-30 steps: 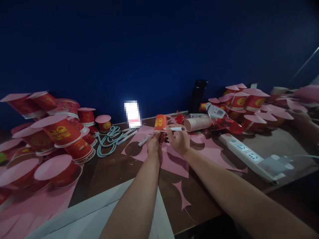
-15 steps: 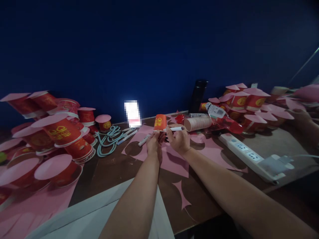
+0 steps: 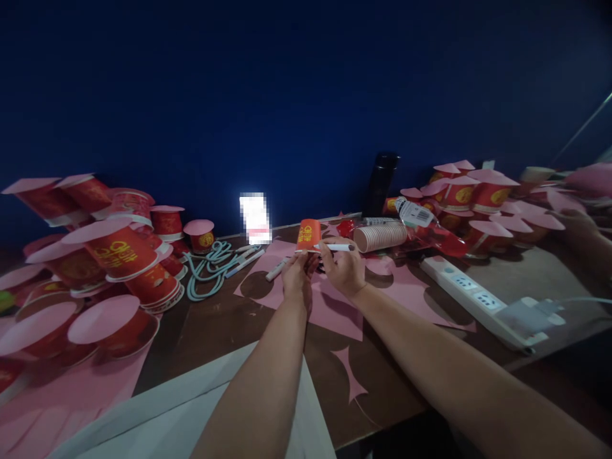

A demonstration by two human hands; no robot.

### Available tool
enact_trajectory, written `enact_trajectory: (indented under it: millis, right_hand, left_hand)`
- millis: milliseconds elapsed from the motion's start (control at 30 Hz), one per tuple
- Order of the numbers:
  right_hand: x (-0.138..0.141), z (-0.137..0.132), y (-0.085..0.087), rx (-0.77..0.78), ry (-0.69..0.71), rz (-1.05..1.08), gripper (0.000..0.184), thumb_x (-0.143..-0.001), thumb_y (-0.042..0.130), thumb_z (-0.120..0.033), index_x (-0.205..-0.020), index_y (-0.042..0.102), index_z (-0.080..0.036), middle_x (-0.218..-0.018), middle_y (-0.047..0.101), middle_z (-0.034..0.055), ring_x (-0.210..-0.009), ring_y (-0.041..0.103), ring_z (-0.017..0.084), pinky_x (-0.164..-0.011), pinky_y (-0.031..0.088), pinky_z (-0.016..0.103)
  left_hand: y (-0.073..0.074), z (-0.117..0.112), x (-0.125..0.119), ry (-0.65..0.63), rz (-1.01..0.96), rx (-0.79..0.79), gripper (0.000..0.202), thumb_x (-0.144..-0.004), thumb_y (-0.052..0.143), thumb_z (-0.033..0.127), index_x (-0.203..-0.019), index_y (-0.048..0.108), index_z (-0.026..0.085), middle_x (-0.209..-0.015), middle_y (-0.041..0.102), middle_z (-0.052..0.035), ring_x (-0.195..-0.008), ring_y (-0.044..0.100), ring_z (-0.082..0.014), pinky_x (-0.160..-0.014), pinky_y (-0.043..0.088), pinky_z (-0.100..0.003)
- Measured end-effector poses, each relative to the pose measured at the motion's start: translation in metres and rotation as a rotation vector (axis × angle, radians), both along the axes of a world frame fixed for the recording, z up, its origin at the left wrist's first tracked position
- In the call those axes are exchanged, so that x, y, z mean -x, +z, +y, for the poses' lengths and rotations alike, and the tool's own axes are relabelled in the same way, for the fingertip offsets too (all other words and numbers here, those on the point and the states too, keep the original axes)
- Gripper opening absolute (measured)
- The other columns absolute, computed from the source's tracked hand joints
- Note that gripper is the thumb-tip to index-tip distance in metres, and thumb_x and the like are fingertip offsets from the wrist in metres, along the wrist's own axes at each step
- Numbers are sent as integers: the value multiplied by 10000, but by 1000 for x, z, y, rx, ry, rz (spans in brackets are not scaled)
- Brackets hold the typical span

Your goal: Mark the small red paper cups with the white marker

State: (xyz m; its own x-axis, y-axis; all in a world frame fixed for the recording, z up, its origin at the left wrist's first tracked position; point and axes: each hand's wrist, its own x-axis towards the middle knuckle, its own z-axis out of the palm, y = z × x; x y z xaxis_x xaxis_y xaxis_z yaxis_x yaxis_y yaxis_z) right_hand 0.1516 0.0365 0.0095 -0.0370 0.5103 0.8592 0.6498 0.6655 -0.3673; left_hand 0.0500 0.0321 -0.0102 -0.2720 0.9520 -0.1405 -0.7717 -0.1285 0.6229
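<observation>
An orange-red paper cup [image 3: 308,231] with yellow markings is upside down, its rim towards me. My left hand [image 3: 298,278] grips it at the rim. Between the fingers of my right hand [image 3: 345,269] is a white marker [image 3: 337,247], its tip at the cup's lower right side. Both hands are over cut pink paper [image 3: 335,313]. Another marker [image 3: 276,269] lies just left of my left hand. A row of nested paper cups [image 3: 382,237] lies on its side beyond my right hand.
Red cups topped with pink discs [image 3: 115,250] pile up at left; more such cups [image 3: 461,192] stand at right. A teal cable [image 3: 205,280], a lit phone [image 3: 255,218], a black flask [image 3: 381,185], a bottle [image 3: 425,223] and a power strip [image 3: 471,296] surround the hands. Another person's hand [image 3: 581,233] shows far right.
The cup has turned slightly, so its yellow markings sit further right. The marker tip has shifted a little left, onto the cup's side; both hands stay in nearly the same place.
</observation>
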Motion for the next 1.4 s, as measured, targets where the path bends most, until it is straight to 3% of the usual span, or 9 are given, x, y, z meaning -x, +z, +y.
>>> enact_trajectory:
  millis: [600,800,1400]
  right_hand:
    - [-1,1,-1,16,-14,1,218,-930,506,-351,-908,672,-211,-907,735,63,-871,666,208,-881,448,382]
    - [-1,0,1,39,-18,-5,202,-916,506,-306,-846,661,-197,-872,731,64,-850,667,207,-881,451,377]
    - [0,1,-1,23,-7,24,169,-908,540,-301,-879,680,-211,-895,737,57,-870,674,209,-876,458,390]
  left_hand:
    - [4,-2,0,-2,-11,32,49,-744,650,118,-701,627,116,-665,676,-39,-609,658,-104,-657,521,-214]
    - [6,-2,0,21,-26,73,61,-758,651,127,-706,619,123,-665,663,-29,-587,639,-95,-735,523,-256]
    - [-1,0,-1,-18,-31,20,17,-737,642,125,-728,643,111,-676,679,-40,-611,656,-102,-640,529,-210]
